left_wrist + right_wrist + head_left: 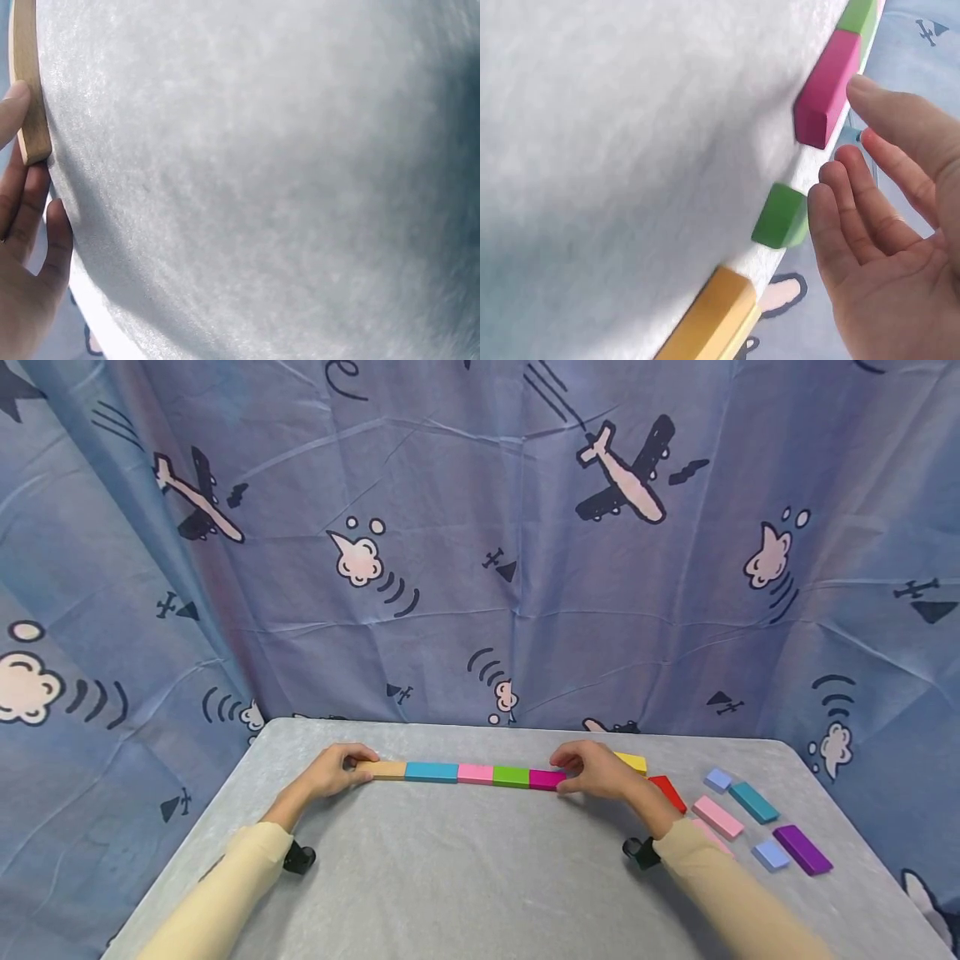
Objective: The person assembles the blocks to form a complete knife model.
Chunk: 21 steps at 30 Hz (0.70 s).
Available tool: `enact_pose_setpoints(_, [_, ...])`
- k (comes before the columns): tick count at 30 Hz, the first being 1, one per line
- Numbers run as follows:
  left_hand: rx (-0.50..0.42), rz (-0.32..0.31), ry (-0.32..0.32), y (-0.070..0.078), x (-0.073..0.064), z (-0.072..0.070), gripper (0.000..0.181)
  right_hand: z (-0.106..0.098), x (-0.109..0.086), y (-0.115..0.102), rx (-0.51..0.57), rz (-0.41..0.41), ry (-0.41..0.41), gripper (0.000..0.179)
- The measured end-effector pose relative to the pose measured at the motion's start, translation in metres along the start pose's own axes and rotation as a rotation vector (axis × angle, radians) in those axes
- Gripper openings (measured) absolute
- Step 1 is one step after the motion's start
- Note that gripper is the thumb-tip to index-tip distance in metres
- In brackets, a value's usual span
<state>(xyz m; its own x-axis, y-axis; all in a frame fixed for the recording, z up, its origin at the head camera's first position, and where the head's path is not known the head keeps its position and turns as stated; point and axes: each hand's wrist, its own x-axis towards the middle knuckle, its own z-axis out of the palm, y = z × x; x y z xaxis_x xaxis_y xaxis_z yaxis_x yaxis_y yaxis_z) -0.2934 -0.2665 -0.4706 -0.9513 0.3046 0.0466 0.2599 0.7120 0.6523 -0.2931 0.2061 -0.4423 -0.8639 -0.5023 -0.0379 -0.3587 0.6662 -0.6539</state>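
My left hand (336, 771) pinches the left end of a tan wooden block (386, 770). In the left wrist view the thumb lies on this wooden block (26, 60), fingers behind it. From there a row of blocks runs rightward, end to end: blue (432, 772), pink (476, 773), green (512, 777) and magenta (546, 779). My right hand (592, 770) is at the magenta block's right end. In the right wrist view its thumb is by the magenta block (831, 82), the other fingers loosely extended and apart from it.
A dark green block (778, 216) stands beside the right fingers, with a yellow block (632, 762) beyond. Farther right lie a red block (667, 792), pink block (717, 817), teal block (753, 802), purple block (803, 849) and small light-blue blocks (771, 855). A patterned curtain (450, 568) hangs behind the table (465, 877).
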Motion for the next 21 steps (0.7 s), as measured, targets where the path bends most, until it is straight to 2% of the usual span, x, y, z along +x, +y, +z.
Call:
enact_pose_setpoints(5, [0.001,-0.005,-0.001,-0.001,0.001,0.000,0.020,-0.008,-0.007,0.008,0.042,-0.082,0.024,0.034])
enact_pose_setpoints(10, [-0.005,-0.006,0.001,-0.001,0.001,0.001,0.021,-0.016,-0.014,0.020,0.079,-0.118,0.050,0.033])
enact_pose_setpoints(14, [-0.011,0.000,0.005,0.000,0.000,0.001,0.020,-0.024,-0.022,0.027,0.081,-0.104,0.078,0.032])
enact_pose_setpoints(17, [-0.006,0.019,0.002,0.001,-0.001,0.001,0.020,-0.030,-0.030,0.033,0.066,-0.069,0.103,0.031])
enact_pose_setpoints(21, [-0.005,0.014,0.004,0.001,0.000,0.001,0.020,-0.037,-0.040,0.041,0.066,-0.029,0.116,0.031])
